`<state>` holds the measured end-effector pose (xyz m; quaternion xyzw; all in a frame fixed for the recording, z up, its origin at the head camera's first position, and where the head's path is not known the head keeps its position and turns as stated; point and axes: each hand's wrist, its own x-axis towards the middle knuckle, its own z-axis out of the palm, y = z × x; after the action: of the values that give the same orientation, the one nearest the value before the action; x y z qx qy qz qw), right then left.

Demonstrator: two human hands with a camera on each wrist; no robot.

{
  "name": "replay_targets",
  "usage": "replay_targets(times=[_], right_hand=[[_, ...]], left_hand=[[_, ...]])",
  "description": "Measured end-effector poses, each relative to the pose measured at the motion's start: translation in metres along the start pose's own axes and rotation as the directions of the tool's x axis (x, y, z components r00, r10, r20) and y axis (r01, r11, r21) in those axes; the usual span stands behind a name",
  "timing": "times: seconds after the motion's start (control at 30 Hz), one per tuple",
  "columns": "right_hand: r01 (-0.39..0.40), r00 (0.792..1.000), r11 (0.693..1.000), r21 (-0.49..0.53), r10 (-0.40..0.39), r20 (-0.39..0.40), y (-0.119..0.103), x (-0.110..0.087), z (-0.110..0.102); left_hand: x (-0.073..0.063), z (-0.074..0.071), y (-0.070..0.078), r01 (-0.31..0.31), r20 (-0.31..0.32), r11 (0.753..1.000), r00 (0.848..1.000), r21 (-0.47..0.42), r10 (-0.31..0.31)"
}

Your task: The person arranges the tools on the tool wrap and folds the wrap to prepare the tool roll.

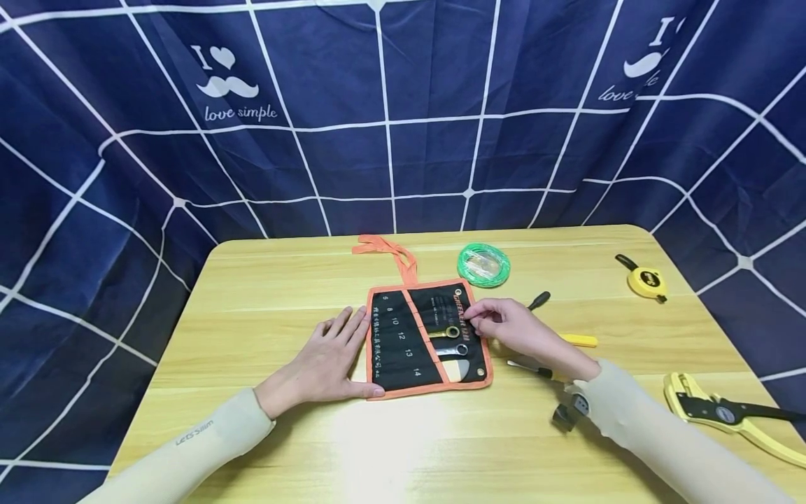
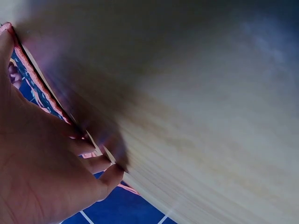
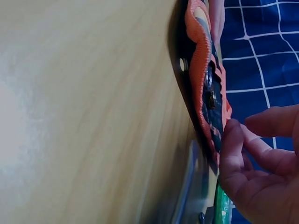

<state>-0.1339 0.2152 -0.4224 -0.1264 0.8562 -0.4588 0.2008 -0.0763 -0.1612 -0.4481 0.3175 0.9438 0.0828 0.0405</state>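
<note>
A black tool pouch (image 1: 403,336) with orange trim lies unrolled on the table, its pockets marked with sizes. Two wrench heads, one brassy (image 1: 452,332) and one silver (image 1: 462,349), stick out of the pockets beside a rounded pale piece (image 1: 457,369) whose kind is unclear. My left hand (image 1: 330,357) rests flat at the pouch's left edge, thumb on its lower corner, fingers spread. My right hand (image 1: 513,329) is at the right edge, its loosely bent fingertips (image 3: 232,133) touching the pouch near the printed lettering; nothing shows between them.
A green wire coil (image 1: 483,265) lies behind the pouch. Right of it are a black-handled tool (image 1: 539,301), a yellow handle (image 1: 579,340) and a small black object (image 1: 569,413) beneath my right wrist. Farther right are a tape measure (image 1: 646,283) and yellow wire strippers (image 1: 724,413). Orange ties (image 1: 390,248) trail behind.
</note>
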Motion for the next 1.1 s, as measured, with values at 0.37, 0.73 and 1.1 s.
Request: replay_targets(times=[0.37, 0.73, 1.1], right_hand=[[0.01, 1.0, 0.998, 0.057, -0.008, -0.029, 0.0, -0.017, -0.016], [0.009, 0.996, 1.0, 0.02, -0.007, -0.094, 0.01, -0.034, -0.031], [0.025, 0.991, 0.996, 0.09, -0.013, -0.136, 0.028, -0.061, -0.045]], left_hand=[[0.0, 0.0, 0.0, 0.0, 0.001, 1.0, 1.0, -0.003, 0.0], [-0.001, 0.0, 0.001, 0.005, -0.01, 1.0, 1.0, 0.001, -0.005], [0.0, 0.0, 0.001, 0.002, -0.004, 1.0, 1.0, -0.002, -0.002]])
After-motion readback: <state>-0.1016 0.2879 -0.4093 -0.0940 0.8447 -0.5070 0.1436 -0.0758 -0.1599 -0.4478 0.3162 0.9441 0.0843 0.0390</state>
